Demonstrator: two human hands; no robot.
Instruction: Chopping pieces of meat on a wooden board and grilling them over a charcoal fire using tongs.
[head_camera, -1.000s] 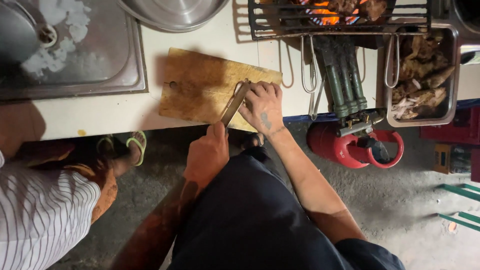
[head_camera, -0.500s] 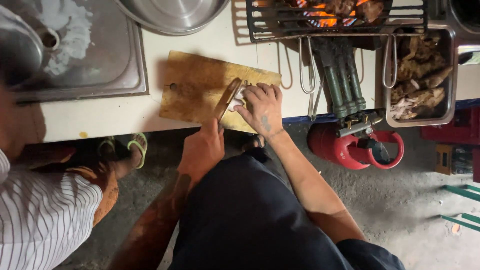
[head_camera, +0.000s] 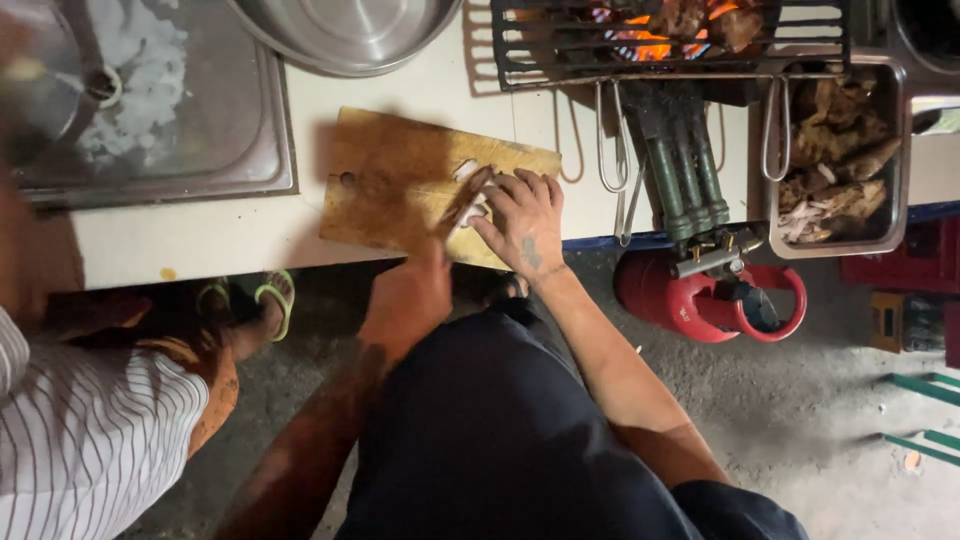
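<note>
Left hand (head_camera: 405, 300) around knife (head_camera: 462, 203)

We look straight down on a wooden cutting board (head_camera: 400, 185) at the counter's edge. The left hand (head_camera: 405, 300) grips a knife (head_camera: 463, 203), blade angled across the board. The right hand (head_camera: 525, 222) lies flat beside it, fingers pinning a small pale piece of food (head_camera: 470, 170). Above, a grill (head_camera: 670, 40) glows orange; right, a metal tray (head_camera: 885, 130) holds cooked meat. A red gas canister (head_camera: 700, 295) sits below.
</note>
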